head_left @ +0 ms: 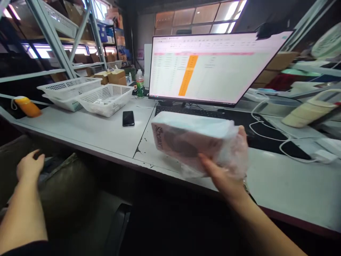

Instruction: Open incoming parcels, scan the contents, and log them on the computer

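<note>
My right hand (226, 177) grips one end of a box in a clear plastic bag (186, 142), held above the front part of the white table. The box has a pale top and a printed side with lettering and a dark oval shape; the bag bunches up around my fingers. Off to the left, my left hand (31, 164) is over a large dark olive bag or sack (71, 188), below table height. Its thumb and fingers are apart, and nothing shows in them.
Behind the box stand a monitor (207, 71) and a keyboard (186, 111). Left on the table (101, 131) are a phone (128, 118), white baskets (108, 99), a green-labelled bottle (140, 84) and an orange bottle (28, 106). White cables (283, 145) and a cream cup (306, 110) lie right.
</note>
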The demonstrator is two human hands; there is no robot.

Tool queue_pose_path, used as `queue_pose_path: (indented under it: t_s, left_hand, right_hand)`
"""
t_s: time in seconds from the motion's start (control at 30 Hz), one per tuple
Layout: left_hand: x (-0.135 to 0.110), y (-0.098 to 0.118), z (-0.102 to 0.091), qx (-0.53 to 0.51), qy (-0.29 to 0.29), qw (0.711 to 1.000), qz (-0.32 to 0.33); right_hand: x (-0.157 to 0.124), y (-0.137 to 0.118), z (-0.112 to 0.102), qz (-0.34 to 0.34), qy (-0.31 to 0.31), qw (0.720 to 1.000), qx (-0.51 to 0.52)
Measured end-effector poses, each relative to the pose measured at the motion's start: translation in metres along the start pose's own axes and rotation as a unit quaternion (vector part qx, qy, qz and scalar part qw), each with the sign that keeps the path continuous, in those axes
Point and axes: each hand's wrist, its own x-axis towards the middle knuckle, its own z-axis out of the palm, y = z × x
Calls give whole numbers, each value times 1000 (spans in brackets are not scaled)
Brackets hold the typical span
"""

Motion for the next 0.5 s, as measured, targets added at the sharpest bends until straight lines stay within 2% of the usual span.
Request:
queue_pose_path:
  t_s: [0.03, 0.1, 0.13, 0.17, 0.23, 0.33, 0.4, 0.5]
  left_hand:
    - [3, 2, 16, 17, 35, 999, 2]
    - [6, 21, 62, 61, 93, 994, -5]
    - [6, 34, 89, 62, 68, 996, -2]
    - [5, 48, 118, 56, 20, 998, 4]
    - [0, 74, 172, 31, -110, 993, 21]
    - [-10, 95, 232, 15, -239, 970, 42]
    - [-15, 97, 255, 15, -279, 960, 37]
    - [-17, 91, 266, 11, -273, 961, 30]
  right_hand:
    - [-4, 4, 8, -81, -20, 996, -39]
    - [-18, 10, 24, -239, -106, 961, -87]
    - [-26, 11, 31, -295, -157, 937, -98]
    - [-34, 11, 37, -329, -206, 916, -105]
    - [-50, 7, 46, -352, -267, 890, -113]
    - [-68, 1, 46, -361, -273, 888, -88]
    - [-76, 4, 37, -358, -263, 894, -54]
    - [-83, 18, 8, -352, -266, 897, -7]
